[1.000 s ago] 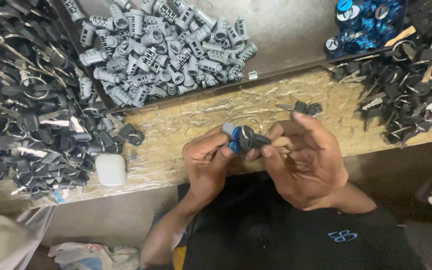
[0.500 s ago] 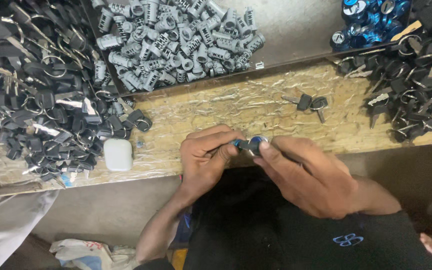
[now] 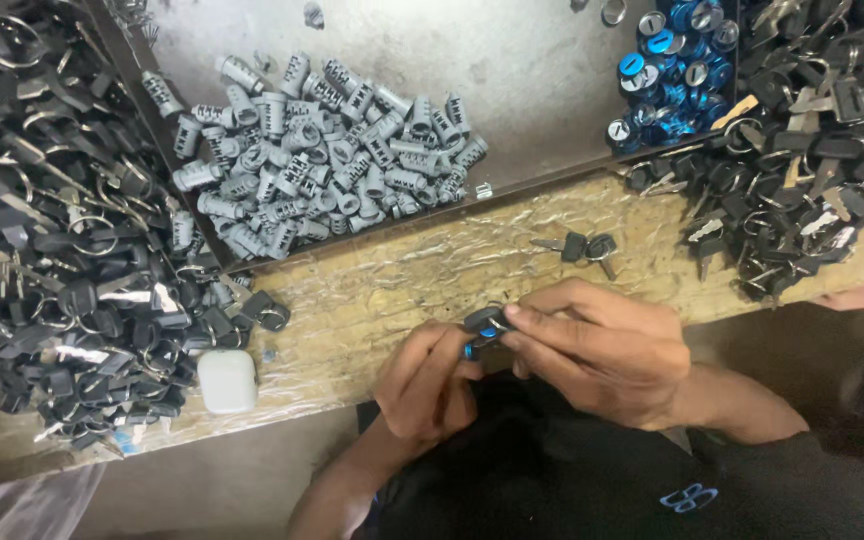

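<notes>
1. The small blue-and-black lock cylinder with a black key head (image 3: 484, 325) sits above the near edge of the chipboard bench (image 3: 392, 285), pinched between both hands.
2. The right hand (image 3: 607, 350) grips it with thumb and forefinger pressed together.
3. The left hand (image 3: 427, 385) pinches its lower blue end.
4. A black-headed key pair (image 3: 584, 246) lies just beyond.
5. A heap of grey metal cylinders (image 3: 317, 150) fills the steel tray (image 3: 542, 70).

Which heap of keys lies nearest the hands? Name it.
Neither big heap: the small pair of black-headed keys lying alone on the board, just above the right hand, apart from both piles.
</notes>
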A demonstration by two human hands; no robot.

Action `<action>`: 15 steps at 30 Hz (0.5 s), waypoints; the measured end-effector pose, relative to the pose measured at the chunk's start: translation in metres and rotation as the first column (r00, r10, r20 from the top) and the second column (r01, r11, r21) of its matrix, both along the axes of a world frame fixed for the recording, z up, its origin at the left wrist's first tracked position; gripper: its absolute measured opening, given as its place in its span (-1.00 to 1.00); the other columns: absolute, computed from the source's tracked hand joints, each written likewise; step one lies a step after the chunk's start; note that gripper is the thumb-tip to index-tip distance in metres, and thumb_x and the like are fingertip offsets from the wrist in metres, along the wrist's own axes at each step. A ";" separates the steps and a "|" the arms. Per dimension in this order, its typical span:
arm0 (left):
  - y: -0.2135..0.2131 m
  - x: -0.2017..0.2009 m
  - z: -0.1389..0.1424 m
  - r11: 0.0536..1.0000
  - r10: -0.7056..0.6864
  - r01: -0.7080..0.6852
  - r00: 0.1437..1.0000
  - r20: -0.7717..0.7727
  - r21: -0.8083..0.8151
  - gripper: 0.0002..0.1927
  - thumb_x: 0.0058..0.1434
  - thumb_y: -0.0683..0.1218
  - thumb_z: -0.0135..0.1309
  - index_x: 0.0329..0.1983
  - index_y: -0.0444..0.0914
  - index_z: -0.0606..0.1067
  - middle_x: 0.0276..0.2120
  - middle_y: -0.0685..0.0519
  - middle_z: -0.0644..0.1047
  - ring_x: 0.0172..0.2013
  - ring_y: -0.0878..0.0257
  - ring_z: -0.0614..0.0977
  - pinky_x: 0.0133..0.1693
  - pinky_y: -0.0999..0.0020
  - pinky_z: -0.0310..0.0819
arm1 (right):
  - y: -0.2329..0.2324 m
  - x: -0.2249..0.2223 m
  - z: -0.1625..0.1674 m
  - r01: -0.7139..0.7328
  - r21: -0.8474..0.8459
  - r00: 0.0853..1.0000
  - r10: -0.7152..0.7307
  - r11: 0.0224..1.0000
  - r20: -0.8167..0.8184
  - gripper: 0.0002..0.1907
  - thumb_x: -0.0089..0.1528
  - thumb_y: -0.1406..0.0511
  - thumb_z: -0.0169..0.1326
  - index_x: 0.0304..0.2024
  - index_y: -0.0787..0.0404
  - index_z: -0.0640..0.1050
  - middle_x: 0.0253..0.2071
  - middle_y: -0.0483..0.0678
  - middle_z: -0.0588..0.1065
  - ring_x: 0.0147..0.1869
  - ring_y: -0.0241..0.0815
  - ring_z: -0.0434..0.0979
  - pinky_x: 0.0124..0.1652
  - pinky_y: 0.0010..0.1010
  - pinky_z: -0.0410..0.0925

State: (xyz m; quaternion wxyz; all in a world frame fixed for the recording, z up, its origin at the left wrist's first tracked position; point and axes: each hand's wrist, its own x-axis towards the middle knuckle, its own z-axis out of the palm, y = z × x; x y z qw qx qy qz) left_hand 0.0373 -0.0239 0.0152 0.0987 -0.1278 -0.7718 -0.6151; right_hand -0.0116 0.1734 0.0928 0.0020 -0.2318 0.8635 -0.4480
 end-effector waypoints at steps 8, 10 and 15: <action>0.020 -0.017 0.035 0.985 0.097 -0.135 0.946 0.309 0.104 -0.85 0.28 -0.33 0.08 -0.10 -0.38 0.55 -0.40 -0.06 0.51 -0.47 0.18 0.60 -0.45 0.28 0.47 | -0.019 0.013 -0.010 0.167 -0.019 0.986 -0.168 0.986 -0.014 -0.69 0.23 0.56 0.22 0.03 0.47 0.54 -0.10 0.18 0.55 -0.22 -0.24 0.64 -0.29 -0.56 0.51; 0.025 -0.018 0.041 0.978 0.002 -0.091 0.906 0.424 0.190 -0.93 0.32 -0.33 0.05 -0.18 -0.37 0.53 -0.44 -0.04 0.45 -0.50 0.16 0.51 -0.45 0.25 0.38 | -0.015 0.008 -0.006 0.077 0.060 0.994 -0.071 0.995 -0.089 -0.69 0.26 0.55 0.21 0.05 0.52 0.52 -0.09 0.18 0.53 -0.22 -0.21 0.64 -0.29 -0.52 0.51; 0.025 -0.037 0.032 0.983 -0.164 0.126 0.926 0.340 0.130 -0.91 0.40 -0.25 0.09 -0.27 -0.34 0.49 -0.49 -0.08 0.41 -0.50 0.11 0.46 -0.42 0.23 0.29 | 0.014 -0.052 0.027 -0.177 0.214 0.964 0.125 0.961 0.236 -0.75 0.19 0.45 0.21 -0.07 0.35 0.65 -0.24 0.02 0.60 -0.44 -0.33 0.57 -0.53 -0.48 0.38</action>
